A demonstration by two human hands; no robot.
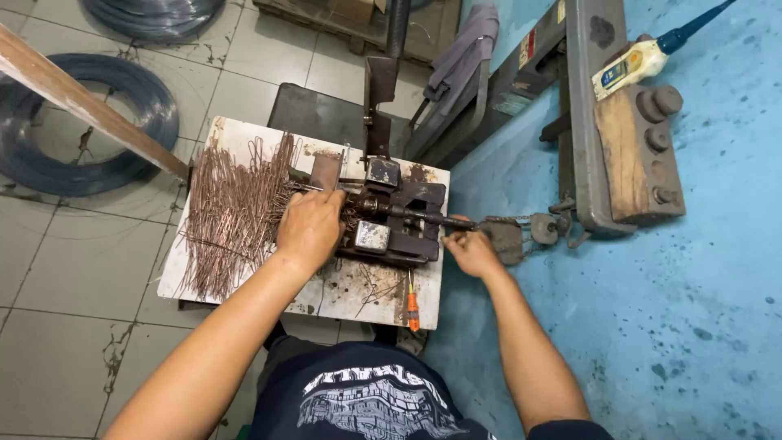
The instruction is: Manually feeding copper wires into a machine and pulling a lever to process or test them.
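My left hand (309, 228) presses bent copper-coloured wire pieces (236, 212) into the dark steel bench jig (391, 216), stock heaped alongside for reach, while my right hand (468, 248) closes around the jig's crank rod (432, 217).

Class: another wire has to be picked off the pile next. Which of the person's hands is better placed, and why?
Left. The left hand rests right beside the wire pile, at its right edge. The right hand is on the far side of the machine, by its shaft end.
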